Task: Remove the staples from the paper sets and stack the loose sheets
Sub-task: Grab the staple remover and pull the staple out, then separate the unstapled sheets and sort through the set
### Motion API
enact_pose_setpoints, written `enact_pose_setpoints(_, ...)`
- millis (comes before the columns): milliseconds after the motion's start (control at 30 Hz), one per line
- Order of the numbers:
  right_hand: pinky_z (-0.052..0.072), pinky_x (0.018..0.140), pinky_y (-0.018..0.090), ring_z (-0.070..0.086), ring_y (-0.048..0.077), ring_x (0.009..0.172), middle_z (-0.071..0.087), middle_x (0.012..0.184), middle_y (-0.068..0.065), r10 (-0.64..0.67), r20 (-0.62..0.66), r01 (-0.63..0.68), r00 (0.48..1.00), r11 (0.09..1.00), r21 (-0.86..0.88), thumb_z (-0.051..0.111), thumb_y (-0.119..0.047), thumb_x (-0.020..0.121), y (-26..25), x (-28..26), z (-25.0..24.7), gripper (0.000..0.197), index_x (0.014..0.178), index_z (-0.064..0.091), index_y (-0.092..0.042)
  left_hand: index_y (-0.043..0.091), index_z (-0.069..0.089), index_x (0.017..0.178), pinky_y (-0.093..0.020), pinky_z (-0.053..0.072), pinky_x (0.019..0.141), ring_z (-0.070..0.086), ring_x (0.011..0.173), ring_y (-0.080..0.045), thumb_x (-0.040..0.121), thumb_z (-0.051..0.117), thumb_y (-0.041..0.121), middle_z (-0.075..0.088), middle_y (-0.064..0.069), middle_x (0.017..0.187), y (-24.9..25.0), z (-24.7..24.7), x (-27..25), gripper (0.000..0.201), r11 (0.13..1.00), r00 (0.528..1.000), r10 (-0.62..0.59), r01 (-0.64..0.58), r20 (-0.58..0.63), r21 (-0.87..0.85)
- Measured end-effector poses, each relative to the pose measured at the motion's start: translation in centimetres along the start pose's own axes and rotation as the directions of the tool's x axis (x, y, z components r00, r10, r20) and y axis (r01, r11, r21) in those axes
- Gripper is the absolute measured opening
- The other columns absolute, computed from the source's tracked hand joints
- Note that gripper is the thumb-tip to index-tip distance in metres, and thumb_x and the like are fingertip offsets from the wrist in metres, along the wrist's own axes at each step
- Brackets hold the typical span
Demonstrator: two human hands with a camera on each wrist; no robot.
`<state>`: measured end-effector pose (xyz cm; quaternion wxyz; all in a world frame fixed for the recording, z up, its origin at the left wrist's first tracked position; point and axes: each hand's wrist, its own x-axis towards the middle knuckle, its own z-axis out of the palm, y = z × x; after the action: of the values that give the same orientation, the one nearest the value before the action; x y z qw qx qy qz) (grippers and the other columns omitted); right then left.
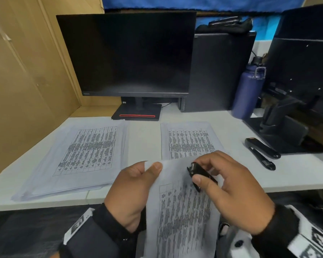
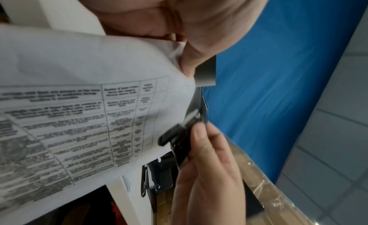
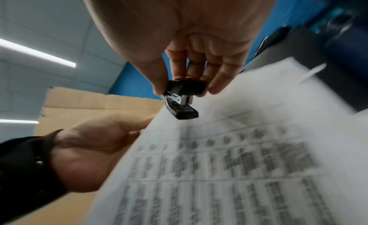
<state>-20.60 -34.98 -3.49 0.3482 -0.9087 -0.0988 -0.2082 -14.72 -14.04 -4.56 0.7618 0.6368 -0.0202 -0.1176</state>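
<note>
My left hand [image 1: 136,185] pinches the top left corner of a printed paper set [image 1: 183,211], held up in front of me over the table's front edge. My right hand [image 1: 227,185] pinches a small black staple remover [image 1: 199,175] at the set's top right part. In the right wrist view the staple remover [image 3: 182,102] sits between thumb and fingers, its tip over the paper set [image 3: 229,157]. The left wrist view shows the paper set [image 2: 79,102] with the staple remover [image 2: 179,134] at its edge. No staple is visible.
A thick pile of printed sheets [image 1: 82,155] lies at the left of the white table [image 1: 144,138], a smaller pile [image 1: 188,140] at centre right. A black stapler [image 1: 261,151] lies right. Behind stand a monitor [image 1: 127,56], a computer case [image 1: 218,71] and a blue bottle [image 1: 248,90].
</note>
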Motion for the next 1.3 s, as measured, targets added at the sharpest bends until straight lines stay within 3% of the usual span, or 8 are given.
enact_pose_setpoints(300, 0.047, 0.064, 0.031, 0.058, 0.017, 0.077, 0.061, 0.080, -0.005, 0.507, -0.141, -0.476, 0.850, 0.626, -0.618, 0.059, -0.040, 0.088, 10.3, 1.2, -4.8, 0.019, 0.083, 0.042, -0.034, 0.001, 0.079, 0.098, -0.035, 0.052, 0.069, 0.072, 0.079, -0.033, 0.096, 0.066, 0.019, 0.078, -0.026, 0.096, 2.0, -1.5, 1.1, 0.022, 0.994, 0.996, -0.069, 0.064, -0.055, -0.092)
enact_pose_setpoints(467, 0.050, 0.070, 0.025, 0.055, 0.012, 0.082, 0.064, 0.085, -0.011, 0.458, -0.130, -0.409, 0.879, 0.586, -0.700, 0.056, -0.039, 0.094, 10.2, 1.8, -4.4, 0.016, 0.081, 0.051, -0.031, 0.001, 0.079, 0.089, -0.023, 0.047, 0.042, 0.067, 0.048, -0.023, 0.092, 0.067, 0.016, 0.076, -0.021, 0.076, 2.7, -1.3, 0.9, 0.020, 0.994, 0.996, -0.069, 0.065, -0.050, -0.090)
enact_pose_setpoints(567, 0.053, 0.081, 0.031, 0.059, 0.015, 0.090, 0.071, 0.105, -0.017, 0.379, -0.204, -0.392, 0.903, 0.529, -0.753, 0.062, -0.051, 0.086, 8.1, 2.5, -4.3, 0.020, 0.101, 0.064, -0.038, 0.001, 0.081, 0.089, -0.035, 0.058, 0.062, 0.074, 0.061, -0.029, 0.082, 0.074, 0.020, 0.078, -0.025, 0.086, 2.8, -1.3, 0.9, 0.022, 0.995, 0.996, -0.083, 0.080, -0.046, -0.068)
enact_pose_setpoints(667, 0.049, 0.066, 0.032, 0.054, 0.012, 0.075, 0.062, 0.080, -0.017, 0.139, -0.218, -0.244, 0.966, 0.771, -0.588, 0.070, -0.043, 0.081, 3.0, 2.4, -3.7, 0.013, 0.082, 0.059, -0.036, 0.017, 0.085, 0.089, -0.051, 0.054, 0.101, 0.078, 0.092, -0.036, 0.067, 0.093, 0.035, 0.080, -0.020, 0.098, 3.4, -0.9, 0.2, 0.030, 0.993, 0.992, -0.118, 0.118, -0.036, -0.012)
enact_pose_setpoints(833, 0.045, 0.079, 0.010, 0.057, 0.000, 0.092, 0.059, 0.102, -0.019, 0.150, 0.049, -0.145, 0.988, 0.986, -0.084, 0.061, -0.051, 0.083, -4.0, 1.4, -0.8, 0.020, 0.094, 0.053, -0.036, 0.026, 0.085, 0.071, -0.024, 0.051, 0.098, 0.074, 0.096, -0.015, 0.076, 0.089, 0.039, 0.082, 0.000, 0.082, 3.5, 0.1, -0.4, 0.014, 0.988, 0.997, -0.028, 0.039, -0.075, 0.152)
enact_pose_setpoints(933, 0.044, 0.084, 0.006, 0.059, -0.004, 0.094, 0.061, 0.107, -0.016, 0.219, 0.104, -0.232, 0.970, 0.963, 0.140, 0.066, -0.049, 0.082, -4.7, 1.2, 0.7, 0.025, 0.100, 0.056, -0.035, 0.034, 0.081, 0.059, 0.015, 0.032, 0.076, 0.052, 0.088, 0.028, 0.087, 0.073, 0.013, 0.078, 0.014, 0.069, 3.5, 0.8, -1.9, 0.036, 0.962, 0.995, 0.101, -0.104, 0.025, 0.252)
enact_pose_setpoints(1133, 0.043, 0.067, 0.006, 0.056, -0.005, 0.065, 0.065, 0.072, -0.014, 0.410, 0.062, -0.402, 0.910, 0.835, 0.375, 0.071, -0.049, 0.082, -4.2, 1.8, 1.3, 0.024, 0.085, 0.070, -0.025, 0.012, 0.076, 0.045, 0.004, 0.042, 0.048, 0.073, 0.066, -0.006, 0.080, 0.071, -0.011, 0.075, 0.006, 0.057, 3.1, 2.7, -2.5, 0.043, 0.960, 0.995, 0.090, -0.098, 0.041, 0.263)
enact_pose_setpoints(1300, 0.045, 0.062, 0.009, 0.055, -0.004, 0.053, 0.065, 0.060, -0.008, 0.513, 0.123, -0.504, 0.850, 0.722, 0.473, 0.076, -0.026, 0.079, -3.2, 2.1, 1.9, 0.010, 0.081, 0.078, -0.016, 0.001, 0.079, 0.062, 0.005, 0.040, 0.051, 0.065, 0.049, 0.012, 0.084, 0.067, -0.013, 0.074, 0.000, 0.053, 3.9, 3.5, -3.0, 0.029, 0.949, 0.992, 0.067, -0.095, 0.103, 0.301)
